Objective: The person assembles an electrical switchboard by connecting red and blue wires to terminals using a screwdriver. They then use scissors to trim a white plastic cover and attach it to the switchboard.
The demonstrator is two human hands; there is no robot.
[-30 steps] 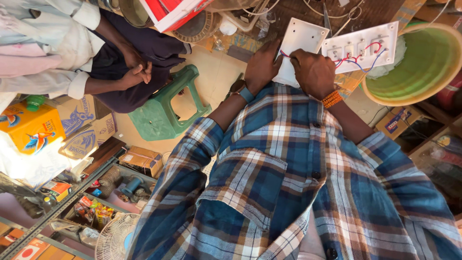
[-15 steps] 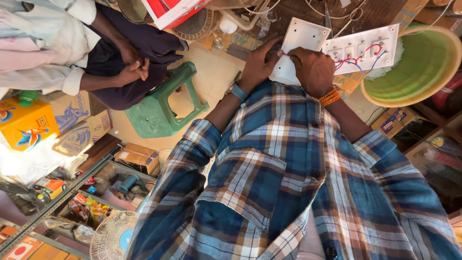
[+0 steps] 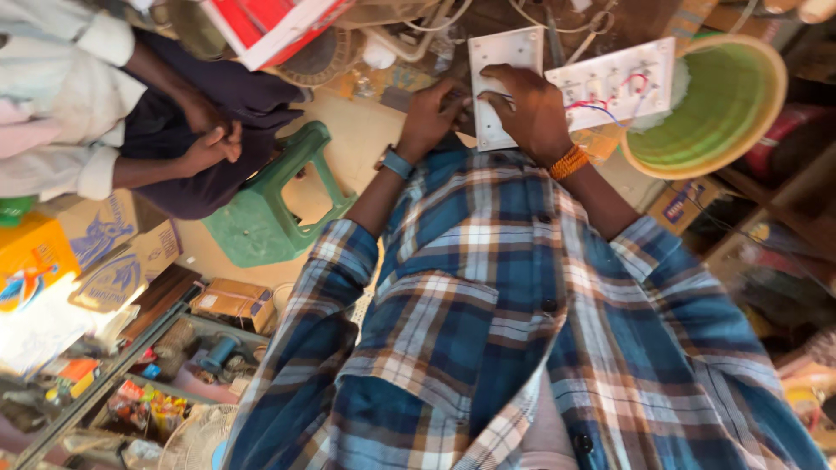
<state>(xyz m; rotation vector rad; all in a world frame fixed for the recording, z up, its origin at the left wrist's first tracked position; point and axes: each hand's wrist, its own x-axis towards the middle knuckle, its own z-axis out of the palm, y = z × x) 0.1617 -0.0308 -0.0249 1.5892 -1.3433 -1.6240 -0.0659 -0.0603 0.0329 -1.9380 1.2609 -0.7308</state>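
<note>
At the far left, another person sits with their two hands point(image 3: 213, 144) folded together in their lap. Just beside them is a green plastic stool point(image 3: 270, 209) on the floor. Below it are brown boxes point(image 3: 233, 303) and shelves full of small things.

In the middle, the left hand point(image 3: 431, 117), with a blue band on the wrist, is closed on the edge of a white square plate point(image 3: 503, 61). The right hand point(image 3: 531, 109), with an orange band on the wrist, lies on top of the same plate, fingers curled on it. The plate is up in front of the blue check shirt point(image 3: 514, 322).

Touching the plate on the right is a white switch board point(image 3: 614, 83) with red and blue wires point(image 3: 601, 106). Farther right is a round green bowl point(image 3: 710, 113).
</note>
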